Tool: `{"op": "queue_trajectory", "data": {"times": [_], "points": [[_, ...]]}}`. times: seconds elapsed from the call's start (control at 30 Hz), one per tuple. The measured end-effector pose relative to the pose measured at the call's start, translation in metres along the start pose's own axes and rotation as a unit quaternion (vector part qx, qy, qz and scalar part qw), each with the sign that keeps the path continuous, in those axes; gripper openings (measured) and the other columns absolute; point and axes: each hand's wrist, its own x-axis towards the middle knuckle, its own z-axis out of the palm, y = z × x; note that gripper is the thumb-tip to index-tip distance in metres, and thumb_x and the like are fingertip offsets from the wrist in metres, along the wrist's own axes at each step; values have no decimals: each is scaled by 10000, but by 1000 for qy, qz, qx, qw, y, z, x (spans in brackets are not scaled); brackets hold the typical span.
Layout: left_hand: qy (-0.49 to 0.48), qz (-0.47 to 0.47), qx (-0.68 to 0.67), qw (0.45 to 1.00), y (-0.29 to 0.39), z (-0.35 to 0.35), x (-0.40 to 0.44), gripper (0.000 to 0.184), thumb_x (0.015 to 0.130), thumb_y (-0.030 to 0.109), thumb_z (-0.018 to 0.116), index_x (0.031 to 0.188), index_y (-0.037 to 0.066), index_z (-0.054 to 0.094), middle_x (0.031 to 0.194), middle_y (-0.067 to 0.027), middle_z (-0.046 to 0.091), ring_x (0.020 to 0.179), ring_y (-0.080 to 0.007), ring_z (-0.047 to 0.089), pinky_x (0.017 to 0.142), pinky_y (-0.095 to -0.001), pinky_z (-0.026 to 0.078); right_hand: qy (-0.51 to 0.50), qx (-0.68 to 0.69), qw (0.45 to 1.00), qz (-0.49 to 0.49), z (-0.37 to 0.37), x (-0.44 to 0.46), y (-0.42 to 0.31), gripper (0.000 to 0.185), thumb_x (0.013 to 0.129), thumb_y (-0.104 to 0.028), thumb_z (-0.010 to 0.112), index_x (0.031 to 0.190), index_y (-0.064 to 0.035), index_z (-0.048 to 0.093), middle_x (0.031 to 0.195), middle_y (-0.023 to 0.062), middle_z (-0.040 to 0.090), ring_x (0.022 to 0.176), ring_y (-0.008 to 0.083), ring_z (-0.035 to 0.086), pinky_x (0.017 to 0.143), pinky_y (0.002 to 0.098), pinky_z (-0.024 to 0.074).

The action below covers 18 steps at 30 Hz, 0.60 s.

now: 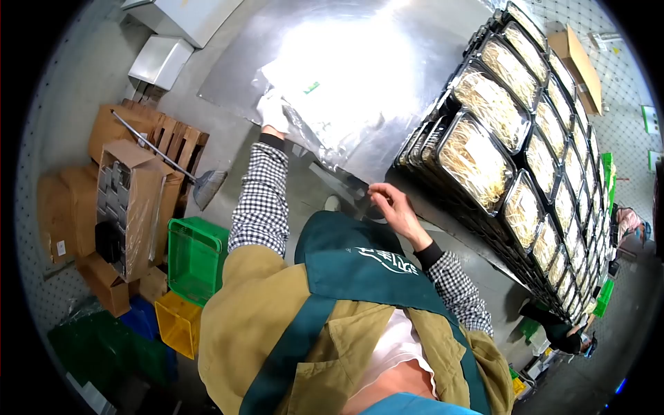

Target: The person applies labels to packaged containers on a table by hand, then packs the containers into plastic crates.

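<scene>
Clear plastic, crumpled and shiny, lay at the upper centre of the frame: a bag or sheet (328,133) with a small green print (312,88), spread along the near edge of the metal table (232,72). At its left edge we saw our left hand (272,113) touching it, but the glare kept us from telling whether the fingers were closed on it. Our right hand (394,209) held nothing; it hung loosely open, fingers a little curled, nearer the middle of the frame and apart from the plastic. The plastic lay loose, so we judged its handling unfinished, and could not tell how much was left. On the right, black trays (477,162) of pale strands stood filled and stacked in rows, which looked done to us. Farther out, at the left, we had a broom (209,188), an open carton (146,214), a green crate (197,261) and a yellow crate (178,325).
</scene>
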Motion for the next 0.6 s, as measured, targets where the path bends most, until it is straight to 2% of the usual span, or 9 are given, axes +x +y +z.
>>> {"op": "queue_trajectory", "data": {"times": [0.03, 0.13, 0.17, 0.23, 0.27, 0.33, 0.4, 0.53, 0.6], "points": [[34, -87, -13, 996, 9, -22, 1, 175, 855, 166, 581, 1007, 79, 594, 927, -19, 594, 729, -120, 564, 647, -274, 461, 1, 10, 1000, 1, 7, 9, 3, 247, 916, -168, 526, 1104, -15, 574, 1017, 111, 632, 925, 189, 612, 788, 296, 483], [170, -187, 67, 965, 16, -51, -4, 155, 851, 88, 561, 1000, 46, 578, 926, -33, 588, 801, -112, 546, 669, -238, 418, 66, -28, 997, -3, 30, 60, 9, 269, 906, -157, 511, 1109, 14, 556, 1065, 164, 620, 990, 264, 604, 835, 337, 473], [181, -131, 85, 971, 17, -52, -15, 199, 844, 101, 581, 1029, 35, 548, 921, -35, 567, 821, -134, 527, 738, -279, 416, 106, -41, 993, -27, 41, 83, 19, 285, 908, -154, 500, 1125, 27, 540, 1092, 179, 609, 1023, 288, 591, 860, 349, 464], [173, 2, 91, 981, 6, -56, -34, 359, 836, 277, 621, 1118, 94, 495, 957, -17, 550, 930, -172, 478, 890, -348, 375, 237, -61, 968, -61, 61, 132, 24, 289, 926, -153, 484, 1119, 57, 529, 1008, 154, 617, 899, 197, 585, 794, 297, 464], [148, 13, 163, 975, -16, -74, -27, 330, 870, 265, 574, 1133, 85, 488, 934, -17, 546, 929, -162, 481, 921, -343, 352, 244, -59, 967, -36, 64, 159, 34, 338, 920, -168, 489, 1154, 75, 503, 1086, 188, 592, 988, 235, 575, 844, 315, 457], [138, 73, 323, 933, -79, -112, -21, 285, 927, 235, 484, 1162, 75, 474, 898, -14, 539, 914, -145, 484, 962, -326, 312, 258, 180, 945, 86, 77, 202, 23, 355, 923, -83, 417, 1250, 54, 419, 1131, 210, 566, 1012, 238, 566, 841, 307, 465], [146, -45, -28, 988, -73, -97, -39, 299, 944, 163, 457, 1225, 67, 427, 869, -10, 525, 850, -133, 482, 923, -302, 344, 190, 475, 840, 181, 80, 234, 12, 368, 925, -39, 369, 1281, 51, 358, 1140, 214, 551, 979, 260, 581, 792, 311, 487], [207, -75, -55, 974, -57, -60, -66, 721, 851, 103, 616, 1413, -3, 178, 987, -54, 554, 854, -143, 505, 846, -312, 407, 18, 298, 941, 161, 78, 276, 34, 249, 925, -84, 416, 1149, 6, 478, 824, 100, 555, 735, 214, 573, 605, 329, 489], [208, -74, 8, 975, -48, -49, -73, 756, 833, 92, 636, 1417, -29, 173, 1074, -97, 565, 876, -153, 522, 834, -312, 419, 197, 15, 980, -20, 86, 315, 87, 230, 906, -104, 475, 1113, -11, 508, 882, 108, 549, 774, 218, 565, 643, 323, 493]]}}
